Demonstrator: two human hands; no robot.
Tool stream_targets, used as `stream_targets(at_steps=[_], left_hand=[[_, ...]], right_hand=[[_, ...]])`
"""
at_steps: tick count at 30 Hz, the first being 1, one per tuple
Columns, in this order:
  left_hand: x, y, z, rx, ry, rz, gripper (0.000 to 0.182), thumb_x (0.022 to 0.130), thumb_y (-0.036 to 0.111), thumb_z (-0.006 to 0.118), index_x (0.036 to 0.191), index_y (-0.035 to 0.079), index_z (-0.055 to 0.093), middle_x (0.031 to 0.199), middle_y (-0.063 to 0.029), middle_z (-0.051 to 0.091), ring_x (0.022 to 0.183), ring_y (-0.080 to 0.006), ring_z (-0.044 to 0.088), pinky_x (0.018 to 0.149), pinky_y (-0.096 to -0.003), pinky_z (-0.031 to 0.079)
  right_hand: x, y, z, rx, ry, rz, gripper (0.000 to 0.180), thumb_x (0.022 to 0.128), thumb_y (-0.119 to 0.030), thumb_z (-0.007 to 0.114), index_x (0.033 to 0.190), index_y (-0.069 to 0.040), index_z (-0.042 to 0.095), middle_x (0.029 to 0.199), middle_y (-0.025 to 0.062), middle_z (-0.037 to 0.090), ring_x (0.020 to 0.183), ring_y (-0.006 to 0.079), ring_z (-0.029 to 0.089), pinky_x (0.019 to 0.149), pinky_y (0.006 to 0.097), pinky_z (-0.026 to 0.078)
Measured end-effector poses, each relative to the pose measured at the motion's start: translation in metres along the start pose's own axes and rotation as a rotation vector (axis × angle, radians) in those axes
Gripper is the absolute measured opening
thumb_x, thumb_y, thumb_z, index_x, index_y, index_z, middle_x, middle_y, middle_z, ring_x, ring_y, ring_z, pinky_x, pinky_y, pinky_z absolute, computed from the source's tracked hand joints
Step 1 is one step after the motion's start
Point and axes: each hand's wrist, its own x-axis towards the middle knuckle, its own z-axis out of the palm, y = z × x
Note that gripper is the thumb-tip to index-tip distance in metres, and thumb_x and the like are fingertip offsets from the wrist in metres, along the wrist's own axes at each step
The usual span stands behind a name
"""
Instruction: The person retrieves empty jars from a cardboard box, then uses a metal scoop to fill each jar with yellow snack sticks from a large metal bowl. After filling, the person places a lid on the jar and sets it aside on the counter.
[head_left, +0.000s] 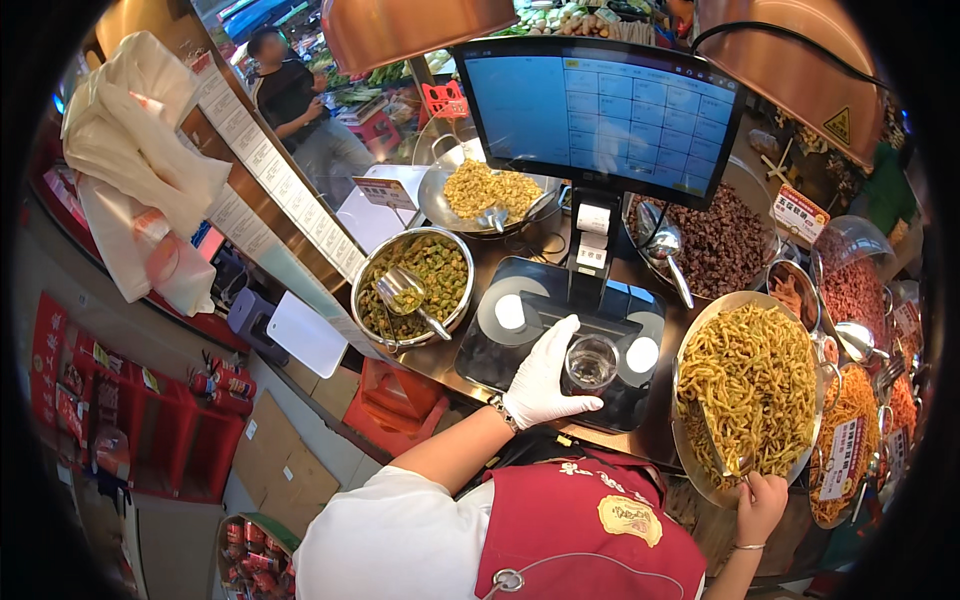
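Note:
My left hand (541, 379), in a white glove, lies beside a clear plastic cup (592, 364) on the black glass-topped scale (487, 360). Its thumb and fingers are spread around the cup's near and left sides; whether they grip it cannot be told. My bare right hand (759, 499) is closed on the handle of a metal scoop (712, 442). The scoop rests in yellow-green pickled strips heaped in an oval metal pan (679, 420). Behind the scale stands a touch screen (600, 112) with a receipt printer (592, 225) below it.
A steel bowl of chopped green pickles (412, 289) with a scoop stands left of the scale. Pans of yellow food (491, 191) and dark crumbly food (720, 240) lie behind. Copper lamp shades (416, 30) hang overhead. Shredded orange food (851, 427) is at right. A person (292, 97) stands beyond the counter.

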Motion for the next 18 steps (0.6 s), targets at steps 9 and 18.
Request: stream_targets(at_steps=[9, 18], left_hand=[[0.023, -0.015, 0.035, -0.703, -0.121, -0.119, 0.097, 0.073, 0.016, 0.098, 0.150, 0.001, 0.041, 0.143, -0.0105, 0.052, 0.132, -0.0223, 0.054, 0.115, -0.0402, 0.045], [0.097, 0.096, 0.036, -1.123, -0.400, 0.141, 0.107, 0.066, 0.032, 0.101, 0.152, 0.005, 0.043, 0.136, -0.0139, 0.062, 0.129, -0.0282, 0.060, 0.115, -0.0456, 0.048]], right_hand=[[0.002, -0.003, 0.010, 0.046, 0.119, 0.100, 0.022, 0.074, -0.006, 0.081, 0.095, -0.004, 0.075, 0.084, 0.0136, 0.061, 0.086, 0.0357, 0.059, 0.080, 0.0462, 0.047], [0.011, 0.026, -0.049, -0.089, 0.341, 0.057, 0.025, 0.071, -0.013, 0.086, 0.096, -0.011, 0.080, 0.086, 0.0071, 0.066, 0.087, 0.0312, 0.062, 0.079, 0.0442, 0.049]])
